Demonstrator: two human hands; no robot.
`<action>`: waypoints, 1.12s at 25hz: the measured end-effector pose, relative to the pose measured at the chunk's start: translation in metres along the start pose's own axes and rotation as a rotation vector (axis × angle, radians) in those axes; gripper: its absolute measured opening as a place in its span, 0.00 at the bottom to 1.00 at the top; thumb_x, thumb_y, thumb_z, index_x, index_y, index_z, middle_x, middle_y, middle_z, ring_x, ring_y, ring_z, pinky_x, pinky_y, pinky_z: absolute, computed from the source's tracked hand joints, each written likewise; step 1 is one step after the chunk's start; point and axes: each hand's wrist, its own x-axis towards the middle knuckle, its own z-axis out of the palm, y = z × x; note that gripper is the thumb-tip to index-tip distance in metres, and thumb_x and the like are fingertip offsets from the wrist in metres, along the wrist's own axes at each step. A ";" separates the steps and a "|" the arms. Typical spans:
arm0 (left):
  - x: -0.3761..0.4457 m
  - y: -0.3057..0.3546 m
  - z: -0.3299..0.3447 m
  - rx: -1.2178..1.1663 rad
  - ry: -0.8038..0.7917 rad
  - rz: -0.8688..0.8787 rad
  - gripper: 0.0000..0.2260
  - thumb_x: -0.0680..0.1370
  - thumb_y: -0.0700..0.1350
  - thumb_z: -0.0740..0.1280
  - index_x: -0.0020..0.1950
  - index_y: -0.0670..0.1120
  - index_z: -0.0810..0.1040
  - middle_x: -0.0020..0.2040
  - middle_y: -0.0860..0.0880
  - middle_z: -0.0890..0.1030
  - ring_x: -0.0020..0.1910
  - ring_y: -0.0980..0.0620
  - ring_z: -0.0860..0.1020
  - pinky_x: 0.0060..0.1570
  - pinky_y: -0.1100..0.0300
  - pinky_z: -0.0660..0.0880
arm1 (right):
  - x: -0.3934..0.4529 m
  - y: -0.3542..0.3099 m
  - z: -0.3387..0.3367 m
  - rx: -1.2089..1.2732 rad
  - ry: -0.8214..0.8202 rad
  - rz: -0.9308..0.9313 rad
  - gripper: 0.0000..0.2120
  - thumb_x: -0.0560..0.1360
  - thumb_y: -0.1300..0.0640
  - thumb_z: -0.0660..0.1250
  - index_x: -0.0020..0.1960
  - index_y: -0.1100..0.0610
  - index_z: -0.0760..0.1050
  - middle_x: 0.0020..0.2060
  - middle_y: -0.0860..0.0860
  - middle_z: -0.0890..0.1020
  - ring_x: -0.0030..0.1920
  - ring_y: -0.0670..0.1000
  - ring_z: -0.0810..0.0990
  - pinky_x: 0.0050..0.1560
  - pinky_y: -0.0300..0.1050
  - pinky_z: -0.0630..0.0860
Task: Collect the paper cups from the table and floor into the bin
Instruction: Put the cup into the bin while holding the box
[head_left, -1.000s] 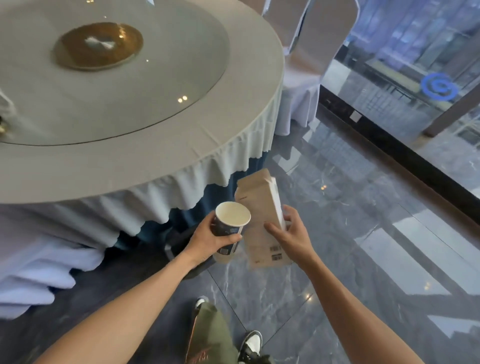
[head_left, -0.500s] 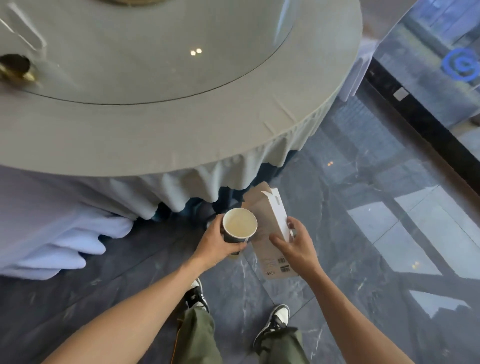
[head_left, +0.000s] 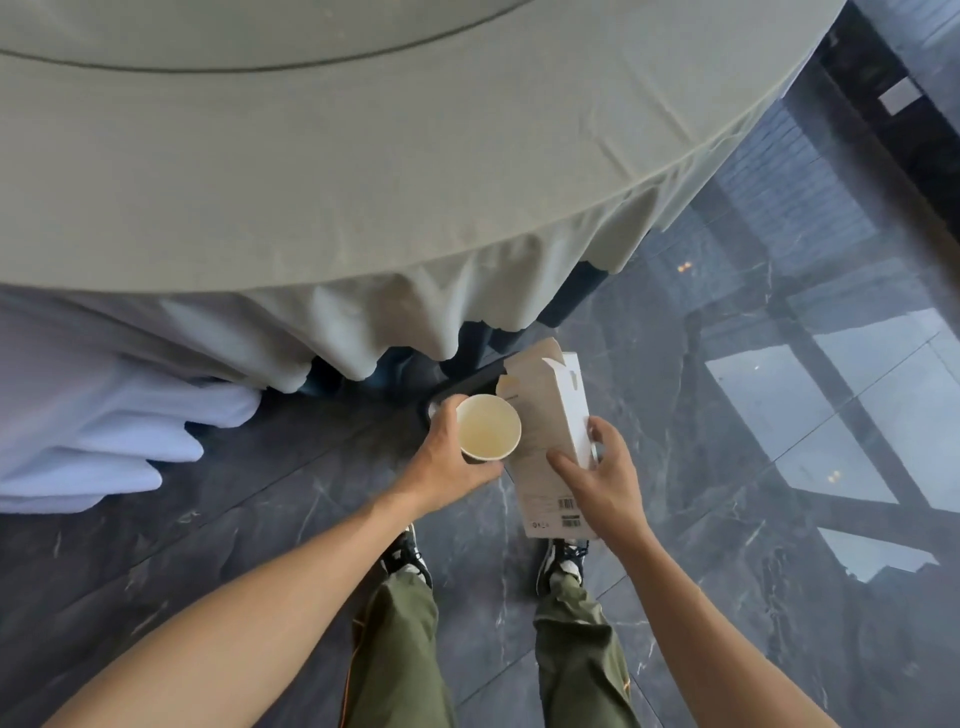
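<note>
A paper cup (head_left: 488, 427), white inside and dark outside, is upright in my left hand (head_left: 447, 457), which grips its side. Right beside it my right hand (head_left: 602, 480) holds a flattened white cardboard box (head_left: 550, 421) with an open top flap and barcodes near its lower end. Cup and box almost touch, held above the floor in front of my feet. A dark object (head_left: 462, 388), perhaps the bin, peeks out behind the cup and box under the table's edge; most of it is hidden.
A round table (head_left: 363, 156) with a pale green cloth and a hanging skirt fills the top of the view. A white chair cover (head_left: 93, 441) drapes at the left. The floor (head_left: 727, 415) is dark glossy marble. My shoes (head_left: 563, 564) stand just below my hands.
My view has tilted down and closer to the table's edge. Both hands keep their hold and stay together; the cup now shows its inside from straight above.
</note>
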 end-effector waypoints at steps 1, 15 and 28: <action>0.007 -0.005 0.003 0.017 0.020 -0.009 0.39 0.69 0.46 0.81 0.73 0.50 0.62 0.69 0.49 0.67 0.66 0.50 0.72 0.58 0.59 0.71 | 0.009 0.004 0.002 -0.004 0.002 -0.004 0.32 0.70 0.43 0.72 0.71 0.48 0.67 0.64 0.47 0.74 0.61 0.52 0.77 0.60 0.58 0.79; 0.093 -0.067 0.034 0.172 0.267 -0.048 0.43 0.63 0.45 0.85 0.73 0.44 0.68 0.67 0.44 0.72 0.65 0.45 0.74 0.60 0.51 0.77 | 0.078 0.084 -0.003 0.101 0.067 0.083 0.23 0.74 0.51 0.73 0.64 0.43 0.66 0.61 0.49 0.77 0.56 0.55 0.82 0.52 0.62 0.84; 0.138 -0.143 0.104 0.712 0.154 -0.177 0.50 0.62 0.64 0.83 0.75 0.45 0.66 0.66 0.39 0.74 0.63 0.39 0.76 0.59 0.47 0.75 | 0.108 0.137 0.033 0.089 0.007 0.071 0.22 0.76 0.52 0.74 0.64 0.44 0.67 0.62 0.48 0.77 0.57 0.57 0.82 0.53 0.62 0.84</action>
